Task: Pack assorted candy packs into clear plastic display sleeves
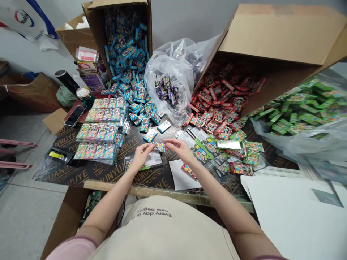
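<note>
Between my two hands, over the near middle of the table, is a small printed box [160, 147] with a colourful face. My left hand [143, 153] pinches its left end, while the fingers of my right hand [179, 147] close on its right end. Just beyond lie two blue boxes [150, 135], one of them showing a white side. Under my hands is a flat clear printed bag [151, 160]. A white sheet [182, 177] with a red box [189, 170] on it lies below my right wrist.
Filled clear packs [96, 151] stand in stacks at the left. Tipped cartons spill blue boxes [127, 54] and red boxes [217, 97]; a plastic bag [169, 65] holds purple ones. Green boxes [303, 108] fill another bag at the right. A phone [75, 116] lies far left.
</note>
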Demonstrator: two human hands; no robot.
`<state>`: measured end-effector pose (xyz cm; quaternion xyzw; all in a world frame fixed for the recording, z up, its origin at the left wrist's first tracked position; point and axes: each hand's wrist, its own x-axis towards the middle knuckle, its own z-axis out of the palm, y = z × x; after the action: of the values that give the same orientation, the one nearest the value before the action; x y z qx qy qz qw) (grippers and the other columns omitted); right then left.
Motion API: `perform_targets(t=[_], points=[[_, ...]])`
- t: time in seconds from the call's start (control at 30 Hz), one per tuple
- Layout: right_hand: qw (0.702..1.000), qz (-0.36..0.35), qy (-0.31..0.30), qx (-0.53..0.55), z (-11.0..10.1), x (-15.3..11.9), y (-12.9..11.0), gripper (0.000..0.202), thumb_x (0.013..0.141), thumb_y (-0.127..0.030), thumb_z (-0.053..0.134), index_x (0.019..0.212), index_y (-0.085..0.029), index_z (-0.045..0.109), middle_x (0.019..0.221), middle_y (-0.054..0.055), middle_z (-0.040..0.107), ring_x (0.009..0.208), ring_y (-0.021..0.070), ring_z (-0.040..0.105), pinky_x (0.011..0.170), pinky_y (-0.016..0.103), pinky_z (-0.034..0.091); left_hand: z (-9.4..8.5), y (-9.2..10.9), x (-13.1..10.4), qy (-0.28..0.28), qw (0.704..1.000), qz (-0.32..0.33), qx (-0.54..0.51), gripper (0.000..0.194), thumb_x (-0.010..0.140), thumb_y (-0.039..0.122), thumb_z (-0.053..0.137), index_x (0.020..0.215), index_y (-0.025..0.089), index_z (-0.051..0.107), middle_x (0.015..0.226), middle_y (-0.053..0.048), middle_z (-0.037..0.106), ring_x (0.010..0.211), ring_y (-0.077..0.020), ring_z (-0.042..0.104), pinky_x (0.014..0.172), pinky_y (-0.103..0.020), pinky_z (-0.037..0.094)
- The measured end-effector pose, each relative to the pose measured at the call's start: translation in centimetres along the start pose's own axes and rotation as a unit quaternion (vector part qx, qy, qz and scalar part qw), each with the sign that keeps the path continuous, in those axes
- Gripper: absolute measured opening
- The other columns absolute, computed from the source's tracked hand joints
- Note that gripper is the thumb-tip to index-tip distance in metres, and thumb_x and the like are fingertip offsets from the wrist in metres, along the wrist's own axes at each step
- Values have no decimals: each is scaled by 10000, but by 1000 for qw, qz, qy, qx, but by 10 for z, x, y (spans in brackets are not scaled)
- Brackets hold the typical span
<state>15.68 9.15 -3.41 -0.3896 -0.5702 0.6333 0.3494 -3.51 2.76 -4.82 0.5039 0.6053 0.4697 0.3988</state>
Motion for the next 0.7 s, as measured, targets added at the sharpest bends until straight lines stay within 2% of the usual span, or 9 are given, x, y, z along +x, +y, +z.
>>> perform_targets(t=[0.1, 0.17, 0.23, 0.33, 0.4, 0.47, 0.5, 0.57, 0.7], points=[[988, -57, 32, -138, -7, 4, 20, 350, 797, -436, 658, 1051, -203, 716, 1051, 92, 726, 971, 243, 664, 898, 435, 510, 3, -7, -3, 15, 1000, -7, -13, 277, 818, 385, 599, 894, 152, 729, 866, -61, 739, 799, -188, 662, 767, -290, 492], [962, -103, 49, -248, -10, 8, 35, 412, 736, -363, 715, 1113, -197, 692, 1170, 123, 683, 1106, 287, 610, 981, 489, 450, 3, -11, -6, 35, 999, -11, -15, 240, 777, 355, 650, 896, 165, 735, 906, -66, 740, 841, -193, 660, 819, -302, 488], [938, -122, 28, -322, -9, 12, 47, 553, 650, -290, 778, 1180, -190, 657, 1219, 140, 656, 1165, 321, 570, 1011, 525, 412, 1, -17, -8, 46, 998, -25, -26, 235, 747, 346, 678, 882, 163, 735, 897, -74, 737, 843, -202, 665, 840, -324, 496], [928, -137, 3, -348, -2, 15, 55, 532, 678, -233, 744, 1197, -193, 637, 1106, 115, 692, 1038, 289, 626, 935, 488, 464, -2, -24, -10, 63, 996, -44, -38, 296, 723, 355, 701, 937, 151, 714, 953, -94, 724, 877, -212, 672, 844, -341, 515], [929, -170, 29, -328, 7, 11, 52, 453, 737, -218, 687, 1187, -207, 634, 1056, 89, 693, 958, 248, 640, 882, 427, 496, -3, -24, -10, 103, 990, -66, -67, 410, 686, 354, 738, 1040, 157, 675, 1068, -105, 694, 928, -207, 664, 843, -328, 520], [928, -205, 54, -307, 17, 4, 45, 443, 775, -234, 667, 1214, -225, 612, 1073, 80, 675, 950, 228, 632, 862, 392, 508, -2, -21, -11, 125, 975, -112, -146, 532, 653, 368, 770, 1124, 170, 623, 1100, -99, 677, 895, -185, 665, 809, -312, 527], [927, -217, 49, -301, 21, -1, 41, 456, 788, -256, 671, 1237, -231, 596, 1086, 79, 666, 962, 226, 626, 868, 389, 508, -2, -18, -11, 117, 963, -142, -199, 551, 641, 384, 778, 1122, 171, 613, 1060, -88, 685, 843, -172, 667, 779, -305, 531], [924, -233, -4, -304, 28, -11, 32, 505, 788, -338, 709, 1265, -237, 581, 1109, 89, 646, 1013, 237, 608, 906, 405, 497, -1, -11, -11, 65, 937, -191, -284, 515, 621, 406, 788, 1044, 158, 630, 923, -58, 702, 747, -159, 660, 717, -295, 533], [908, -242, -115, -322, 30, -26, 18, 752, 680, -479, 795, 1344, -253, 524, 1356, 142, 502, 1256, 316, 471, 1049, 506, 385, -1, 4, -13, -30, 921, -228, -313, 379, 531, 272, 829, 842, 118, 678, 737, -23, 685, 643, -145, 631, 639, -258, 509]])
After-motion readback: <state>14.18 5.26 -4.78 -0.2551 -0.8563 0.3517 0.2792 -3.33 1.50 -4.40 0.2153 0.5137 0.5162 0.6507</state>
